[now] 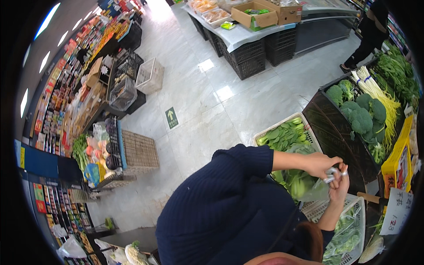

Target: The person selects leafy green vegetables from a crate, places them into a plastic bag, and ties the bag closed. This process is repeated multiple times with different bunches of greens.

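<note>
A clear plastic bag (316, 192) with leafy green vegetables inside hangs below my hands. My left hand (318, 165) pinches the gathered, twisted top of the bag. Right beside it, my right hand (339, 185) has its fingers closed on the same gathered plastic. The fingers of both hands overlap there, so the exact grip is partly hidden. Under and behind the bag lies a white plastic crate (314, 140) holding bok choy (281, 134). A second white crate (361, 228), with bagged greens (346, 233), stands below my right forearm.
A dark produce stand bears broccoli (361, 114), yellow chives (381, 99) and a yellow box (396, 159). A handwritten sign (396, 212) stands near it. Farther off are a person (367, 39), a covered table (238, 36), an empty-looking white basket (150, 76) and a wicker-patterned crate (139, 150).
</note>
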Tool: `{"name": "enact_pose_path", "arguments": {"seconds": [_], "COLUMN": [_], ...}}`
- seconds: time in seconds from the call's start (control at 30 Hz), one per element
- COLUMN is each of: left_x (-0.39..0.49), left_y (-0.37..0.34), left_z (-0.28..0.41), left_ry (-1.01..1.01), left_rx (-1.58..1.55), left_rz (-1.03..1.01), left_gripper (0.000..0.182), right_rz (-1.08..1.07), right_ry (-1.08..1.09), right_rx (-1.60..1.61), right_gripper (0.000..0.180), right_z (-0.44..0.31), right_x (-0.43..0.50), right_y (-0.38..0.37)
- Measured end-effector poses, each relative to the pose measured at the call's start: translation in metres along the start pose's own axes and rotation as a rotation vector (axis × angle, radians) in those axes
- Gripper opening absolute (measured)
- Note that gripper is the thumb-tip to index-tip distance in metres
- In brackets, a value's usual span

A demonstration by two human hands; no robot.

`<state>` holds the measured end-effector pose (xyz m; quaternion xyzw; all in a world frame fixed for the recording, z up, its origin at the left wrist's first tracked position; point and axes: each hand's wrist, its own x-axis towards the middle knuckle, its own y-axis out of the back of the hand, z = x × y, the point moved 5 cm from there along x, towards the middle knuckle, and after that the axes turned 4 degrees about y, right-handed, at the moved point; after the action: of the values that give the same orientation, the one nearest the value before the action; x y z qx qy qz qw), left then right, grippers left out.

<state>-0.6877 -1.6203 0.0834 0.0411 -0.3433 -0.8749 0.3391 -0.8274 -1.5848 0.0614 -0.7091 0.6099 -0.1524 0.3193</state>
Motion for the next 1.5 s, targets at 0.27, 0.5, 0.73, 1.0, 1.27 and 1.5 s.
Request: {"name": "enact_pose_path", "arguments": {"seconds": [0.27,0.5,0.73,1.0,1.27,1.5], "left_x": [0.002,-0.029,-0.004,-0.018,0.048,0.08], "left_y": [0.008,0.066,0.027,-0.008,-0.101,0.005], "left_z": [0.06,0.058,0.073,0.053,0.041,0.179], "left_ry": [-0.02,-0.019,-0.312,-0.307,0.292,-0.654], "left_rx": [-0.614,-0.426,-0.442,0.113,-1.023,-0.014], "left_rz": [-0.379,0.123,0.122,-0.041,-0.538,-0.18], "left_gripper": [0.018,0.011,0.008,0.014,0.019,0.012], "right_rz": [-0.028,0.294,-0.078,0.281,0.361,0.489], "right_ry": [0.91,0.428,0.162,0.355,1.159,0.787], "right_rx": [-1.598,-1.433,-0.554,-0.396,-1.892,-1.966], "right_gripper": [0.039,0.05,0.022,0.009,0.007,0.019], "right_z": [-0.027,-0.078,0.008,-0.016,-0.058,-0.123], "right_x": [-0.075,-0.079,-0.073,-0.097,-0.134,-0.22], "right_y": [-0.05,-0.034,-0.014,-0.02,-0.029,-0.039]}}
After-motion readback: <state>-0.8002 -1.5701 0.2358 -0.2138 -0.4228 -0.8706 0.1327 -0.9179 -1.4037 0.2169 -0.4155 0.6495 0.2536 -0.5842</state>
